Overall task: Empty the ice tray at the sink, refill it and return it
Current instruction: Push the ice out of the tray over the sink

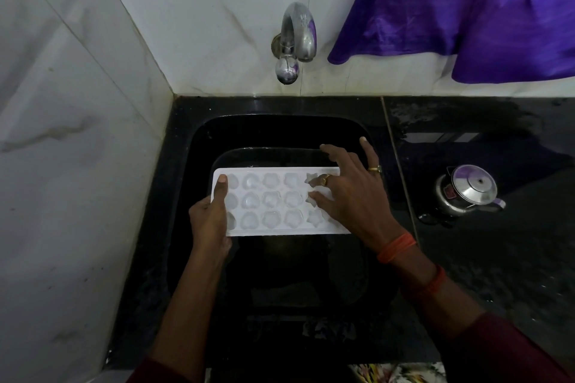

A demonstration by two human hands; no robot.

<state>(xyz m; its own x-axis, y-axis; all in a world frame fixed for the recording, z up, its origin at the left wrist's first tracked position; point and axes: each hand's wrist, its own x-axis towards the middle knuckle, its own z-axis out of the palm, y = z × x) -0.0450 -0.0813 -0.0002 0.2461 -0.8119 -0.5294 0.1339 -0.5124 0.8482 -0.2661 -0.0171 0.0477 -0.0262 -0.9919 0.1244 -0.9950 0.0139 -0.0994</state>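
A white ice tray (273,200) with heart, flower and star moulds is held level over the black sink (193,165). My left hand (210,218) grips its left end, thumb on top by the rim. Spread over the tray's right end, my right hand (348,193) has its fingers on the star moulds there. The moulds hold pale ice or water; I cannot tell which. The chrome tap (295,40) on the tiled wall behind gives no visible water.
A steel kettle (466,193) stands on the wet black counter (497,140) to the right. A purple cloth (466,9) hangs at the upper right. White tiled walls close the left and back. Some pale bits lie at the sink's near end (329,329).
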